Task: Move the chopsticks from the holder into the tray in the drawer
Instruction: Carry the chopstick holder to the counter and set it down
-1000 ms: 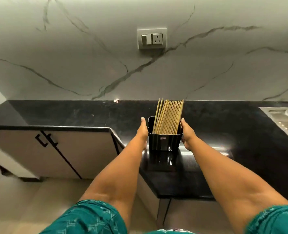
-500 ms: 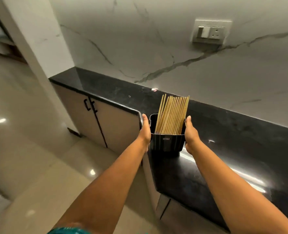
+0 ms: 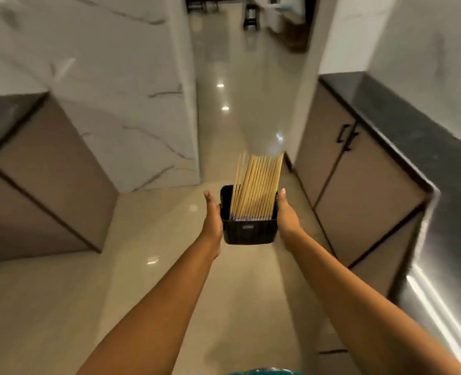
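Observation:
A black rectangular holder (image 3: 248, 231) packed with several pale wooden chopsticks (image 3: 256, 185) hangs in the air over the floor, carried between both hands. My left hand (image 3: 212, 216) presses flat against its left side, fingers straight and pointing forward. My right hand (image 3: 286, 216) presses the right side the same way. The chopsticks stand upright and lean slightly to the right. No drawer or tray is in view.
A black counter (image 3: 413, 125) over beige cabinets with black handles (image 3: 345, 136) runs along the right. Another cabinet block (image 3: 43, 171) stands at the left beside a marble wall (image 3: 132, 104). Glossy beige floor (image 3: 237, 90) leads ahead into a corridor.
Both hands lifted the holder off the black counter, and I turned left with it. It now hangs over the floor, facing the corridor between the cabinets.

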`<state>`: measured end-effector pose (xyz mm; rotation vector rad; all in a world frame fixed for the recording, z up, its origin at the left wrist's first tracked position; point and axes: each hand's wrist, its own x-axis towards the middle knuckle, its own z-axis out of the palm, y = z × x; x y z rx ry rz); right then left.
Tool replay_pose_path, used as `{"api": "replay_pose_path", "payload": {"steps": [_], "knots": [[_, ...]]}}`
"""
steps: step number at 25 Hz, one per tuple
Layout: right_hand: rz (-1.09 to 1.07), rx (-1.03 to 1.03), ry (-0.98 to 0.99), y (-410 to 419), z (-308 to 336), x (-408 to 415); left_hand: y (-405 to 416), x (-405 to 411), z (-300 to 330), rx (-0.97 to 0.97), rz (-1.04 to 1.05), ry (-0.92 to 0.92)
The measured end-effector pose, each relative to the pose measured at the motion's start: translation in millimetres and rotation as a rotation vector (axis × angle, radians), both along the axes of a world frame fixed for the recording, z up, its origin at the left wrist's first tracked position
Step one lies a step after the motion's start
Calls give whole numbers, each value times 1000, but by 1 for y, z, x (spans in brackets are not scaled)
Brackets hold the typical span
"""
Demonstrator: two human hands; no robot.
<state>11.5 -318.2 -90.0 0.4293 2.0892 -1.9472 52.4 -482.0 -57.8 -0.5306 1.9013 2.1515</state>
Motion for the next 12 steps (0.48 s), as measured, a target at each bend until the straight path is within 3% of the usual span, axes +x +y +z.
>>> {"api": "replay_pose_path", "payload": {"steps": [5, 12], "knots": [[389, -41, -20, -198, -4, 41, -171, 104, 1, -13, 369, -8], [798, -79, -72, -473, -2, 196, -390, 302, 21, -66, 759, -83]]}}
